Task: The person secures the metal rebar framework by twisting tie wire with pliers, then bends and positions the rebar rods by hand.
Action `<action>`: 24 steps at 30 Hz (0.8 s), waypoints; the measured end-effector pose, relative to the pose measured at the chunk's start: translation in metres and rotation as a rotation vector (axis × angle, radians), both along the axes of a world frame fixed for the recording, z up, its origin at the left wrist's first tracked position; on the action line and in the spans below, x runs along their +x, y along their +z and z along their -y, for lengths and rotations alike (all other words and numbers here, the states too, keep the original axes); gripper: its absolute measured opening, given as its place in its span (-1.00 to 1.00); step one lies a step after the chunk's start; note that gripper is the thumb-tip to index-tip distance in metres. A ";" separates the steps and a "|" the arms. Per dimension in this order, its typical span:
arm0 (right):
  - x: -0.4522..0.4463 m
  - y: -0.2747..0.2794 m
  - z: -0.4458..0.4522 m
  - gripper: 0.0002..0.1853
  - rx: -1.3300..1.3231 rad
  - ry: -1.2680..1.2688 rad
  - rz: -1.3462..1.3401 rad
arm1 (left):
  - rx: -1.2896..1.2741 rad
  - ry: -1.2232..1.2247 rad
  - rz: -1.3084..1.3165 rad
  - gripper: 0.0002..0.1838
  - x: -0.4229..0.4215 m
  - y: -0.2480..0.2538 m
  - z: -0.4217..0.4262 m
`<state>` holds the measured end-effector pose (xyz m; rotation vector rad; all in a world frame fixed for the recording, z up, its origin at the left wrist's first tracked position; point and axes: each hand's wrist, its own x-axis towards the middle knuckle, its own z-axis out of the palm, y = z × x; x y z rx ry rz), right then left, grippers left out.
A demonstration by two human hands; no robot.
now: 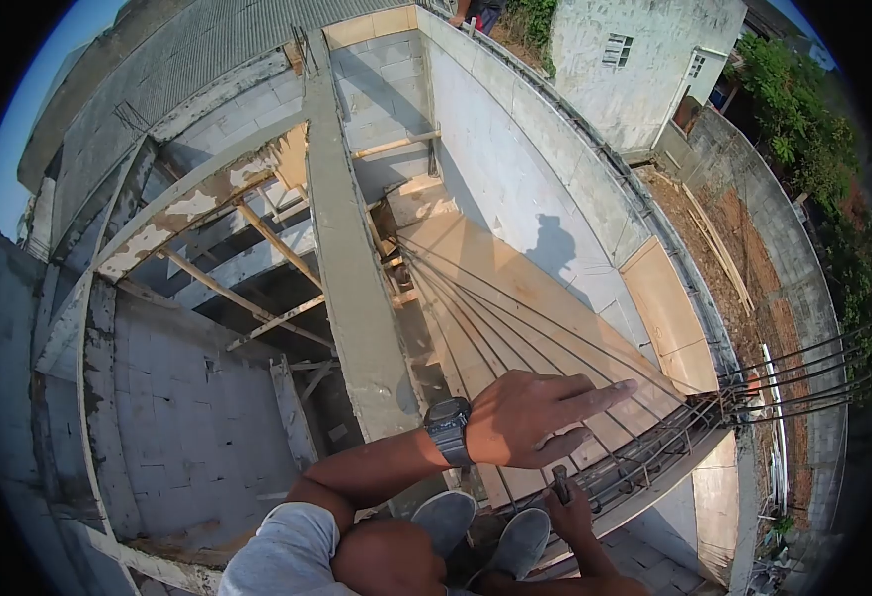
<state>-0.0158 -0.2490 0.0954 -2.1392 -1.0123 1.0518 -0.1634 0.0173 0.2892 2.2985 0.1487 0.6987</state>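
My left hand (535,419), with a dark watch (447,431) on its wrist, reaches out palm down over several steel bars (490,343). Its fingers are stretched and nothing is in them. Just below it, my right hand (572,512) is closed round a dark tool (561,485), whose kind I cannot make out. The bars fan out above a wooden formwork panel (495,283) and meet a rebar cage (644,462) along the curved beam form.
My grey shoes (522,541) stand high up beside a concrete beam (341,228). Open drops with wooden props (277,243) lie to the left. Bar ends (803,377) stick out at the right. Part of another person (483,12) shows at the top edge.
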 end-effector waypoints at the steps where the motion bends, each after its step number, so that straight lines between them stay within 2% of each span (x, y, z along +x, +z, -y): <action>1: -0.001 0.003 -0.002 -0.77 0.009 0.006 -0.004 | -0.035 0.013 -0.082 -0.24 0.002 -0.015 0.000; 5: -0.001 0.004 -0.002 -0.77 0.035 0.016 -0.027 | -0.173 0.016 -0.381 -0.28 0.012 -0.118 0.017; 8: -0.004 0.009 -0.005 -0.79 0.062 -0.005 -0.069 | -0.358 -0.118 -0.531 -0.34 0.007 -0.196 0.041; 11: -0.004 0.015 -0.010 -0.82 0.087 -0.027 -0.117 | -0.546 -0.162 -0.467 -0.42 -0.003 -0.244 0.072; 14: -0.002 0.012 -0.011 -0.83 0.116 -0.009 -0.139 | -0.772 -0.219 -0.417 -0.51 -0.005 -0.263 0.097; 15: -0.001 0.010 -0.009 -0.84 0.131 -0.005 -0.140 | -0.786 -0.187 -0.356 -0.65 -0.003 -0.259 0.103; 17: 0.001 -0.002 -0.002 -0.84 0.131 -0.031 -0.176 | -0.887 -0.240 -0.448 -0.69 0.000 -0.253 0.105; 24: 0.003 -0.010 -0.001 -0.82 0.162 -0.021 -0.122 | -1.173 -0.202 -0.550 -0.64 0.000 -0.244 0.115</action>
